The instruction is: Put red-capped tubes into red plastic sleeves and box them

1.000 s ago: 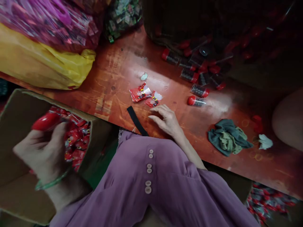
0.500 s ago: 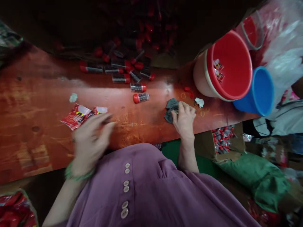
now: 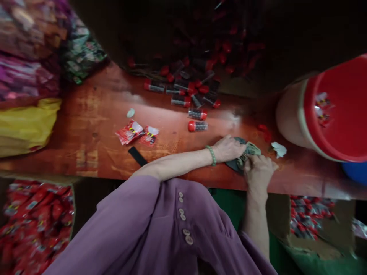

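Observation:
My left hand (image 3: 228, 149) reaches across to the right, its closed fingers gripping the left side of a crumpled dark grey-green cloth (image 3: 235, 165). My right hand (image 3: 259, 170) pinches the cloth's right side, close to the left fingertips. A paler greenish bunch (image 3: 253, 149) shows between the hands; what it is I cannot make out. Red packets (image 3: 129, 132) lie left of my left arm, and a black strip (image 3: 137, 156) rests just below them. Clear tubes with red caps (image 3: 197, 126) lie beyond my hands.
A red-rimmed bucket (image 3: 308, 114) stands right, near a scrap of white paper (image 3: 278, 149) and red bits (image 3: 264, 131). A dark overhang covers more tubes behind. Boxes of red packets (image 3: 37, 214) and tubes (image 3: 311, 214) sit below the table (image 3: 86, 133). A yellow bag (image 3: 31, 126) lies left.
My left hand has moved from the red packets rightward to the cloth, joining my right hand. The black strip now shows beside the packets. The view has swung left.

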Tool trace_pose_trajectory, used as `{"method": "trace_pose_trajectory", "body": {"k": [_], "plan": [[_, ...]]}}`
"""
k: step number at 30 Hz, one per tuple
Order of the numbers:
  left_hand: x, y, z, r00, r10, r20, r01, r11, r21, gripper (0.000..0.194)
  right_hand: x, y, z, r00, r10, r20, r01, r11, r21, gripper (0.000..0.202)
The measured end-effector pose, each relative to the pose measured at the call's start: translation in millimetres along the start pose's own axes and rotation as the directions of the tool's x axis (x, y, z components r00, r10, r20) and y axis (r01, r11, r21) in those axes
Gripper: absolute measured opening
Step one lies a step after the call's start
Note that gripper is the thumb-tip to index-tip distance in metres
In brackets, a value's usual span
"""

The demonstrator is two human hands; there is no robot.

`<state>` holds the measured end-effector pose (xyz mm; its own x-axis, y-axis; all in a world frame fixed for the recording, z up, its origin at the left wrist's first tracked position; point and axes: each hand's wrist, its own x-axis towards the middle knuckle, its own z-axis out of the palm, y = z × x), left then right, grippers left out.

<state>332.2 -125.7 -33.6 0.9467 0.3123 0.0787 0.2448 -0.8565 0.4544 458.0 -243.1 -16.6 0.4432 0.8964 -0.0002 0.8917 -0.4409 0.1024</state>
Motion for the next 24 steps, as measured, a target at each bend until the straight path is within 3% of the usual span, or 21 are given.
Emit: {"method": "trace_pose_trajectory", "body": {"k": [4, 8, 12, 14, 17, 20, 21, 24], "plan": [[-10, -2, -0.5, 0.999, -0.028, -0.031, 0.028, 1.0, -0.004, 0.035, 3, 12, 6, 0.998, -0.034, -0.055, 0.036, 0.998, 0.047, 0.023], [-19, 4, -3.3, 0.999, 0.032, -0.032, -0.031, 0.999, 0.037, 0.033, 4, 12, 6, 0.997, -0.011, -0.073, 0.014, 0.999, 0.033, 0.018], [-23, 0, -15.4, 0.998, 0.05, 0.035, -0.051, 0.998, 0.03, 0.042, 5, 9, 0, 0.997, 0.002, -0.075, 0.0, 1.0, 0.024, 0.021], [-34, -7, -26.8, 0.998, 0.059, 0.005, -0.059, 0.998, 0.018, 0.041, 5, 9, -7, 0.998, 0.005, -0.058, -0.002, 0.999, 0.041, 0.022], [-76, -21, -50.7, 0.994, 0.036, -0.101, -0.036, 0.999, 0.004, 0.035, 7, 1, -23, 0.998, -0.023, -0.054, 0.029, 0.994, 0.107, 0.026], [-138, -39, -73.6, 0.977, -0.112, -0.18, 0.121, 0.992, 0.037, 0.031, 10, -29, -38, 0.982, -0.104, -0.155, 0.143, 0.954, 0.265, 0.03], [-160, -44, -78.2, 0.953, -0.206, -0.22, 0.224, 0.973, 0.056, 0.031, 12, -45, -41, 0.968, -0.117, -0.22, 0.186, 0.926, 0.328, 0.026], [-214, -52, -77.7, 0.851, -0.424, -0.309, 0.465, 0.882, 0.071, 0.036, 20, -100, -41, 0.933, -0.301, -0.195, 0.357, 0.834, 0.421, 0.027]]}}
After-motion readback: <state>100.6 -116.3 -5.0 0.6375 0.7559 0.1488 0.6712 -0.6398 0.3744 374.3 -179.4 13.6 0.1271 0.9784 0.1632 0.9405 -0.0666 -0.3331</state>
